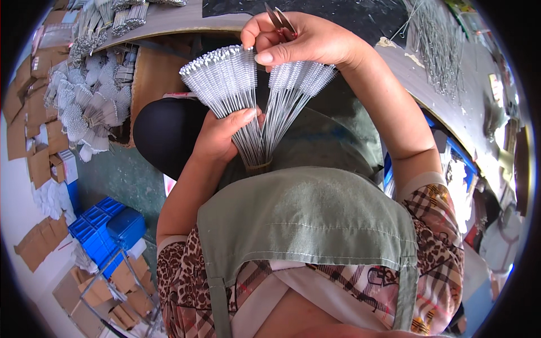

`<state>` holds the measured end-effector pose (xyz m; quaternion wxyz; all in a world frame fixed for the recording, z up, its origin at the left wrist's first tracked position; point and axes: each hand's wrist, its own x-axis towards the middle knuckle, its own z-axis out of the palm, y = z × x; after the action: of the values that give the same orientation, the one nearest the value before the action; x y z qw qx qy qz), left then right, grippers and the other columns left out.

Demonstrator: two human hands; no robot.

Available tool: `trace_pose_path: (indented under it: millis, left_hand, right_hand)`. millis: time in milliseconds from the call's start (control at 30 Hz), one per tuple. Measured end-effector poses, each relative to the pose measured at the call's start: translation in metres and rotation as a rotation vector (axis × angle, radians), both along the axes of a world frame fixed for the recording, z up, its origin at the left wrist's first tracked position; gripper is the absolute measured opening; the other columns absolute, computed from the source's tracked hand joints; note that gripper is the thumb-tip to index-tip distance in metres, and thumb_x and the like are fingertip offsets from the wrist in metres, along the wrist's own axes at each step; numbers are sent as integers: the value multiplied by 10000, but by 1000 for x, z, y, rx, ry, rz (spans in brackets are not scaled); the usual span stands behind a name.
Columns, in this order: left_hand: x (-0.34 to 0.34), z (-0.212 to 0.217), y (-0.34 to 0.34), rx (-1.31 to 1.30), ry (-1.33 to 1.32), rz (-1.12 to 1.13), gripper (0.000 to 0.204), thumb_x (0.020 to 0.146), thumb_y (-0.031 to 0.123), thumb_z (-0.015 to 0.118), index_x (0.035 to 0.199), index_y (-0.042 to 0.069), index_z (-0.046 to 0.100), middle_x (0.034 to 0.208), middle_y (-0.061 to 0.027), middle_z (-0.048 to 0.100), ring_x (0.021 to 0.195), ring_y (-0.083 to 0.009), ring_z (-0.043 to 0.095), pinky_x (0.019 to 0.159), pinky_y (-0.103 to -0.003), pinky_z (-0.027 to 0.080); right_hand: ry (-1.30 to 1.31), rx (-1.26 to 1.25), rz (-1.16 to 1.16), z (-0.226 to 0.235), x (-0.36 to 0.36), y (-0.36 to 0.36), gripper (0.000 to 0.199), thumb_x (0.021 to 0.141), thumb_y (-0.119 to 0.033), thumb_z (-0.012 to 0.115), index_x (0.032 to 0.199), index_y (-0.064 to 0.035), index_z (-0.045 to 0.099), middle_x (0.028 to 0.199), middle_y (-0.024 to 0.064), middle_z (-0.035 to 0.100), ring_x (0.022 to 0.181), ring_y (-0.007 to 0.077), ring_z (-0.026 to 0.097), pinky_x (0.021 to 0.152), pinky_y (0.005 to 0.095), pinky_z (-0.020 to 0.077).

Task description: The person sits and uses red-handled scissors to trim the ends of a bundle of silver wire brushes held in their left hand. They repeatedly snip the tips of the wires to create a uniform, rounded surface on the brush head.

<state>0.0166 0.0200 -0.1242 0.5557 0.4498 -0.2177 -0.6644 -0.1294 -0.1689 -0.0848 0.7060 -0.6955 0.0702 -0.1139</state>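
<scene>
My left hand is wrapped round the wire stems of a bundle of straw brushes with whitish bristles. The brushes fan upward in two groups, parted by a gap. Low down, a tan band circles the stems just above my apron. Held in my right hand is a small pair of scissors, its dark blades pointing up and away from the brushes. The thumb and forefinger of that hand meet at the tips beside the gap. Whether they pinch a brush tip there is too small to tell.
Beyond my hands runs a curved worktable with more brush bundles at its left and loose wires at its right. A heap of bundled brushes is at the left. Blue crates and cardboard boxes occupy the lower left.
</scene>
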Motion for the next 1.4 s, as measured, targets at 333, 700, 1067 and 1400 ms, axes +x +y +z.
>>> trace_pose_path:
  millis: [333,700,1067,1400]
  left_hand:
    - [-2,5,-3,-61,99,73,253,816,75,571,1036,-44,530,889,-129,603,793,-213,600,728,-345,503]
    - [-11,3,7,-55,108,64,208,789,37,610,981,-31,564,862,-96,601,781,-176,579,733,-300,480]
    - [-8,-2,7,-29,175,16,302,774,-23,596,1069,-13,533,962,-88,598,860,-174,599,783,-324,501]
    - [-9,0,9,2,149,45,329,781,-36,567,1107,-35,523,986,-114,606,879,-197,610,810,-341,504]
  right_hand:
    - [-30,233,205,15,3,-24,190,805,-83,683,897,-46,521,775,-38,544,732,48,506,664,195,423]
    - [-20,199,198,16,-3,-7,215,798,-204,709,820,-39,573,745,-26,545,705,64,486,643,214,398]
    - [-74,170,102,9,-4,-4,202,820,-96,666,960,-14,546,814,-7,558,745,61,503,660,190,403]
    - [-70,145,170,-2,-5,-9,207,805,-9,629,969,-28,506,852,-3,543,782,71,505,697,212,423]
